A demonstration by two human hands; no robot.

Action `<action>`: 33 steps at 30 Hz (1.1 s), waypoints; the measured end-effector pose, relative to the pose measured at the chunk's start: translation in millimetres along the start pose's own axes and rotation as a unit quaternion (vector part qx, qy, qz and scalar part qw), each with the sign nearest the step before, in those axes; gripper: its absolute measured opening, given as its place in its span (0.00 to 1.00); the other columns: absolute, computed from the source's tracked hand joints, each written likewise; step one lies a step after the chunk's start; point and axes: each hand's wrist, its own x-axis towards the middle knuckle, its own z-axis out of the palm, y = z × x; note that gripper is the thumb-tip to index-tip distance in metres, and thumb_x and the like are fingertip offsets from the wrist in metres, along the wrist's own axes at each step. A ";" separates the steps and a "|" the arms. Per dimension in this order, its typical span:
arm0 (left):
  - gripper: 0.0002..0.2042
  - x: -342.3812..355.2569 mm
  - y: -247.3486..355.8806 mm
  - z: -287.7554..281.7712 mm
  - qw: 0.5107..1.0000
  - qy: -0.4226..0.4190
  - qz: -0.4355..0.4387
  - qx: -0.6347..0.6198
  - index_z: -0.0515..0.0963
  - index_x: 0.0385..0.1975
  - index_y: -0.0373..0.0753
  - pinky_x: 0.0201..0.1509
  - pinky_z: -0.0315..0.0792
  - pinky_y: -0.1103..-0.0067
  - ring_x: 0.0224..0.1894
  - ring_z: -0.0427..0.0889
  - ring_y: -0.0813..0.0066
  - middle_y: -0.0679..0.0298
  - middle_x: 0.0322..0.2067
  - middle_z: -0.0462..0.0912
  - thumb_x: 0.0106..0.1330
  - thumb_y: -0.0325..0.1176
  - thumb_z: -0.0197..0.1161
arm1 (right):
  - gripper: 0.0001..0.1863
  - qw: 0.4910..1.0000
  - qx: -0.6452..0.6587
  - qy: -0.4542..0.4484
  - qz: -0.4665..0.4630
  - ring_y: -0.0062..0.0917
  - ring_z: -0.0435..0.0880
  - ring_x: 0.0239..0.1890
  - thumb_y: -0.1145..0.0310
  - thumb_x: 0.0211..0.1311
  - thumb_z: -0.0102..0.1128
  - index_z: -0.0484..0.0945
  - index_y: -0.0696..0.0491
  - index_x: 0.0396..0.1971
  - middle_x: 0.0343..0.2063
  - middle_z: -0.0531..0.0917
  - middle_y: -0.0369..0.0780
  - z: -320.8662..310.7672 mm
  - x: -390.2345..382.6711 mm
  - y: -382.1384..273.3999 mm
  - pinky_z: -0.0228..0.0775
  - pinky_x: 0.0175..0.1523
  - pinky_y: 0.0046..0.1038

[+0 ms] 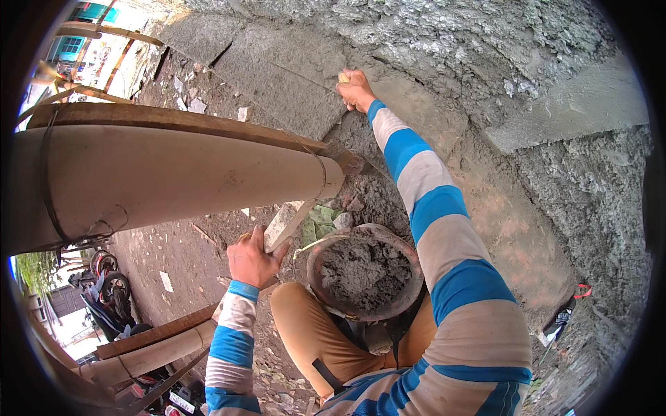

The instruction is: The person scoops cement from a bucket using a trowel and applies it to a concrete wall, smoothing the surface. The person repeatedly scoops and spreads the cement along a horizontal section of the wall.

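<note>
My right hand (pixel 357 91) reaches far forward, its fingers closed round a short wooden handle (pixel 343 78) against the grey rough surface. The working end of that tool is hidden. Nearer my left knee, my left hand (pixel 252 262) is closed on a pale flat wooden board (pixel 286 223) with grey smears on its face. The board slants up toward the end of a thick round pole. Between my knees stands a round bucket (pixel 361 315), well filled with lumpy grey mortar (pixel 364 272). My right forearm passes above its right side.
The thick pole (pixel 208 166), tied with wire beside a wooden beam (pixel 187 121), crosses the left side. Rough grey plaster (pixel 444 35) spreads ahead and right. Green scraps (pixel 320 222) lie by the bucket. More poles (pixel 149 357) and a parked motorcycle (pixel 114 291) are at lower left.
</note>
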 end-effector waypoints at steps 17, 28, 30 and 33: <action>0.27 -4.7 -4.6 2.7 1.000 -0.017 -0.003 0.000 0.79 0.39 0.38 0.37 0.80 0.58 0.32 0.87 0.48 0.50 0.27 0.86 0.61 0.60 0.69 | 0.34 0.992 -0.064 -0.108 -0.025 0.14 0.71 0.15 0.75 0.68 0.61 0.64 0.55 0.74 0.27 0.79 0.33 -176.4 -296.8 -71.6 0.61 0.13 0.21; 0.27 -8.1 -4.6 -3.2 0.999 -0.034 -0.015 0.003 0.80 0.46 0.40 0.45 0.80 0.57 0.38 0.88 0.47 0.49 0.32 0.88 0.63 0.60 0.66 | 0.34 0.958 -0.119 -0.235 0.112 0.09 0.69 0.16 0.79 0.67 0.58 0.65 0.55 0.73 0.29 0.80 0.30 -198.3 -521.7 -91.5 0.61 0.16 0.15; 0.28 -9.2 -4.2 -6.6 0.998 -0.058 -0.025 0.012 0.81 0.49 0.40 0.47 0.80 0.58 0.40 0.88 0.48 0.51 0.33 0.89 0.64 0.60 0.65 | 0.33 0.946 -0.117 -0.272 0.131 0.08 0.68 0.16 0.79 0.67 0.58 0.65 0.54 0.73 0.29 0.79 0.30 -186.4 -524.2 -78.8 0.60 0.16 0.14; 0.28 -1.3 5.7 -8.7 0.999 -0.052 -0.016 0.006 0.81 0.50 0.40 0.47 0.81 0.59 0.40 0.88 0.48 0.51 0.34 0.89 0.63 0.60 0.66 | 0.34 0.883 -0.289 -0.327 -0.174 0.26 0.81 0.26 0.76 0.65 0.62 0.68 0.54 0.71 0.40 0.83 0.40 -177.3 -493.4 -42.6 0.75 0.31 0.29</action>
